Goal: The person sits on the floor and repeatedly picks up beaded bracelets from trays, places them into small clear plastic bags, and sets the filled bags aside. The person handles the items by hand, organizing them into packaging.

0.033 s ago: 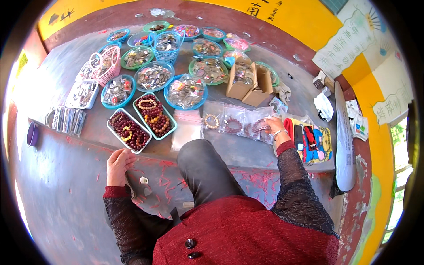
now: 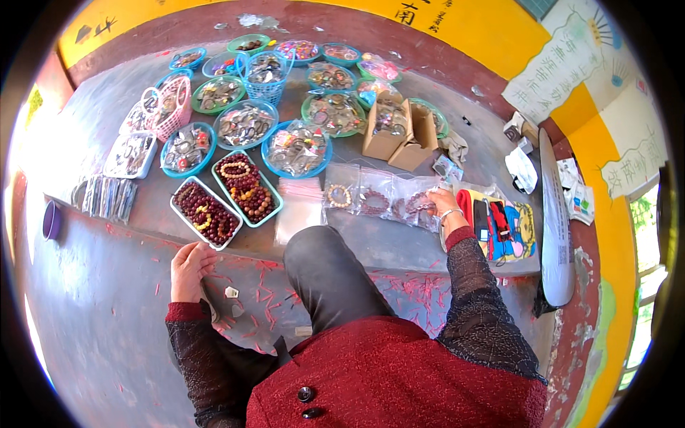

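At the right, my right hand (image 2: 444,202), with a bangle on its wrist, is closed on the edge of a clear bag holding a dark beaded bracelet (image 2: 414,205). Beside that bag, to the left, lie another bagged dark bracelet (image 2: 373,202) and a bagged pale bracelet (image 2: 340,195). Nothing shows in my left hand (image 2: 191,271), held near the ledge with its fingers loosely bent and a little apart. Just beyond it stand two white-rimmed trays of dark red beaded bracelets, a nearer tray (image 2: 233,244) and a farther tray (image 2: 277,207). A stack of clear bags (image 2: 298,214) lies between my hands.
Bowls and baskets of small packaged goods, among them a blue basket (image 2: 267,91) and a pink basket (image 2: 178,118), crowd the back. Open cardboard boxes (image 2: 416,146) stand behind the bagged bracelets. Colourful pouches (image 2: 503,228) lie right of my right hand. A purple cup (image 2: 52,220) is far left.
The whole scene sits very slightly further left in the picture. Neither hand has visibly moved against the things around it.
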Tool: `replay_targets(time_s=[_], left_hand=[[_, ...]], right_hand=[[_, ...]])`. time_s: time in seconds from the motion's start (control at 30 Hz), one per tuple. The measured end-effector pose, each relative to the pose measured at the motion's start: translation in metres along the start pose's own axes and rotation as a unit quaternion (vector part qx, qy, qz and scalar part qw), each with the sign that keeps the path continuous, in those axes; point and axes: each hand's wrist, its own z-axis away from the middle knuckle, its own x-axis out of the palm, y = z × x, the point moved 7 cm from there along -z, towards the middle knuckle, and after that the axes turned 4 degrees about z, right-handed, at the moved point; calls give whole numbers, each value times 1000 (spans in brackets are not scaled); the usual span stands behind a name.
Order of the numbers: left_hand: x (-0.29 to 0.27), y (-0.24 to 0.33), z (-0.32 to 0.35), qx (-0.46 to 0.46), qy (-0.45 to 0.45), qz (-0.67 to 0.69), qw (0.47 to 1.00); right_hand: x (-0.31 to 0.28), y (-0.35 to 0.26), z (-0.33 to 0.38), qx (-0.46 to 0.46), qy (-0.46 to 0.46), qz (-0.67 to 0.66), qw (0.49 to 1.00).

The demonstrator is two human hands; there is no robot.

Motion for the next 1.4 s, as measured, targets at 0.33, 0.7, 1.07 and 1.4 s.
replay_targets(time_s=[0.33,0.7,1.07,1.4], left_hand=[[0,-12,-11,-24,28,-33,999],[5,-29,-27,-48,35,-72,996],[-9,-60,-40,-87,61,-124,987],[-17,-81,-47,-106,67,-156,980]], right_hand=[[8,-16,-42,-47,-66,-156,984],[-51,28,-69,13,3,-79,997],[-69,159,-122,110,104,-83,985],[-72,177,-109,178,58,36,982]])
